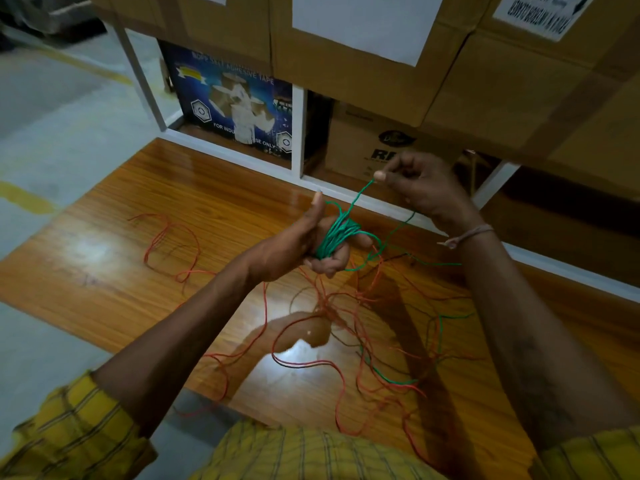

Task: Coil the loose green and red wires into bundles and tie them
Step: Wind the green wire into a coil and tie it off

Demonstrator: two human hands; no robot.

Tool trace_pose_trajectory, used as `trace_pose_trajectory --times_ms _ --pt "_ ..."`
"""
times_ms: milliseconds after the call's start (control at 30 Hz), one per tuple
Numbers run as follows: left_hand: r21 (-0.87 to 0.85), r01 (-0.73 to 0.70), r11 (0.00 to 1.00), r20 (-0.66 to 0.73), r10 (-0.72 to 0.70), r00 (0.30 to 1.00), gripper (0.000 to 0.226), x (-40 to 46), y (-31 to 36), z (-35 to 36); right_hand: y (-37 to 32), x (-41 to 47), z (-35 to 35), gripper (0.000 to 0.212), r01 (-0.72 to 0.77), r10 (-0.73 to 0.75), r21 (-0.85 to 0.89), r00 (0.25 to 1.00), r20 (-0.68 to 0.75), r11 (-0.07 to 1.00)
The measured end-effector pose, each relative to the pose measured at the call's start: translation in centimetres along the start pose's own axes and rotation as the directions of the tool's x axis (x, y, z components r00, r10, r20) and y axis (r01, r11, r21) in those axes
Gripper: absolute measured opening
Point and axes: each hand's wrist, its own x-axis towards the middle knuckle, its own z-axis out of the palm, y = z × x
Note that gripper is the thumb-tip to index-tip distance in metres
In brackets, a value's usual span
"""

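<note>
My left hand (311, 242) is raised over the wooden table and grips a coil of green wire (334, 233) wound around its fingers, thumb pointing up. My right hand (420, 187) is higher and to the right, pinching the free end of the green wire between thumb and forefinger. A taut strand runs from the coil up to that pinch. Loose red wires (332, 317) lie tangled on the table below both hands, with a few green strands (391, 377) mixed in at the right.
The wooden table (114, 258) ends at the left and front over a grey floor. Behind it stands a white shelf frame (298, 129) with a blue tape box (235, 102) and brown cartons (519, 98) stacked above and to the right.
</note>
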Motion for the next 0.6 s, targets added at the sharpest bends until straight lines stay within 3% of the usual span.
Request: trace_pose_trajectory --times_ms 100,267,333,400,500,600 --pt "-0.208 -0.113 0.972 -0.007 0.114 0.993 0.116 0.0 1.2 -0.2 2.2 0.1 1.8 0.017 -0.041 0.044 -0.078 0.998 0.043 0.996" --pt "-0.396 -0.320 0.861 -0.243 0.238 0.941 0.117 0.5 2.2 -1.0 3.9 -2.4 5.4 0.027 -0.138 0.146 -0.085 0.984 0.099 0.987" --pt "-0.412 -0.369 0.833 -0.340 0.236 0.910 0.115 0.9 2.0 -1.6 3.8 -4.0 6.8 0.026 -0.188 0.208 -0.115 0.959 0.191 0.975" --pt "-0.389 -0.392 0.834 -0.425 0.216 0.879 0.111 1.5 1.6 -2.1 3.3 -5.3 7.7 0.024 -0.152 0.200 -0.171 0.930 0.309 0.973" --pt "-0.245 -0.347 0.905 -0.555 0.162 0.816 0.107 2.5 0.8 -3.2 2.3 -6.4 8.3 0.032 0.026 0.095 -0.274 0.903 0.420 0.961" --pt "0.001 -0.125 0.992 -0.627 0.098 0.773 0.105 3.2 -0.4 -3.7 1.0 -6.3 7.6 0.028 0.089 0.039 -0.272 0.900 0.434 0.958"
